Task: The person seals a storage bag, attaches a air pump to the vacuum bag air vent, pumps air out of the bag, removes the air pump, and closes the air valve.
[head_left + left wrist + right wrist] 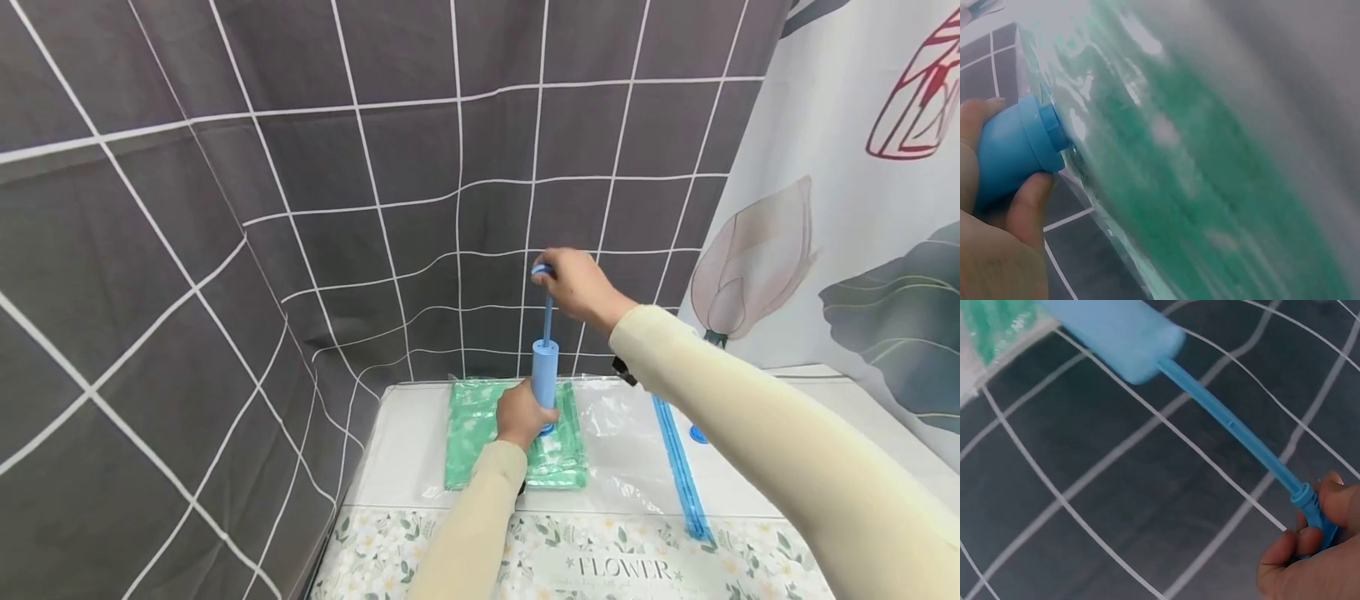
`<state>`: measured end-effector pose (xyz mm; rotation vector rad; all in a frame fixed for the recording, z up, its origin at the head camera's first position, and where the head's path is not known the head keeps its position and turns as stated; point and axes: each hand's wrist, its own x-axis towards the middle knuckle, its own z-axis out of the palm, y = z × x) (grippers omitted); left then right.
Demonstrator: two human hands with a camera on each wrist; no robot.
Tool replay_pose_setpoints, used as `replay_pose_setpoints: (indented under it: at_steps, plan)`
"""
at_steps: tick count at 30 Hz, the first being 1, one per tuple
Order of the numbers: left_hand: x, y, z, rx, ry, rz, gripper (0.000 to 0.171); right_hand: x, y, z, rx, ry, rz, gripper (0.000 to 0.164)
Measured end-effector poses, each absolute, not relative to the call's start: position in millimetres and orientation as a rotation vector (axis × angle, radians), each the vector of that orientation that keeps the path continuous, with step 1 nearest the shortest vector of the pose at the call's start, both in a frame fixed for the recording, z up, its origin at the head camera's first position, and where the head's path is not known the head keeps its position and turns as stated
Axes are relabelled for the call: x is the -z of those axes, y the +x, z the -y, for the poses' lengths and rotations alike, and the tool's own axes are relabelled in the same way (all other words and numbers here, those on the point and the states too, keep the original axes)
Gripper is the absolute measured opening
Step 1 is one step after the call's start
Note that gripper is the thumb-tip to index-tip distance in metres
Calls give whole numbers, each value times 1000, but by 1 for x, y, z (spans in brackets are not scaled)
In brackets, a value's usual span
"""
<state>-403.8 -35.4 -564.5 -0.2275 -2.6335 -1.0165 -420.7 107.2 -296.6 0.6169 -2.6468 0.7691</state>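
Note:
A blue hand pump (545,367) stands upright over a folded green-patterned plastic bag (480,442). My left hand (519,414) grips the lower part of its barrel, fingers and thumb wrapped round it. In the left wrist view the pump's nozzle end (1054,128) meets the clear, shiny plastic of the bag. Up above, my right hand (576,283) holds the pump handle (542,269). The plunger rod (1232,425) is drawn well out of the barrel, as the right wrist view shows.
Clear plastic sheeting (618,442) with a blue zip strip (681,467) lies right of the green bag. A small round blue cap (698,434) sits under my right forearm. Dark grid-patterned cloth (420,275) hangs behind and left; a floral mat (600,542) covers the front.

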Motion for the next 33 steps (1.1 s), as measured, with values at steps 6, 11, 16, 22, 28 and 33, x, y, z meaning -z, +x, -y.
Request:
replay_pose_setpoints:
  at_steps: [6,11,16,22,28,33]
  plan:
    - [547,-387,32,1095,-175,2672,59,246,-387,-93,-712,582,2656,29]
    - [539,-380,32,1141,-163,2680,62,243,-389,-90,-692,621,2595,28]
    - [568,-403,35,1119,-204,2634,62,254,-404,-99,-731,630,2550,28]
    - [585,-421,37,1091,-229,2624,64,261,-395,-96,-718,578,2590,27]
    - [542,-389,36,1076,-186,2712,64,338,-431,-107,-725,696,2583,29]
    - [532,-381,36,1078,-211,2712,64,362,-405,-98,-770,676,2640,28]
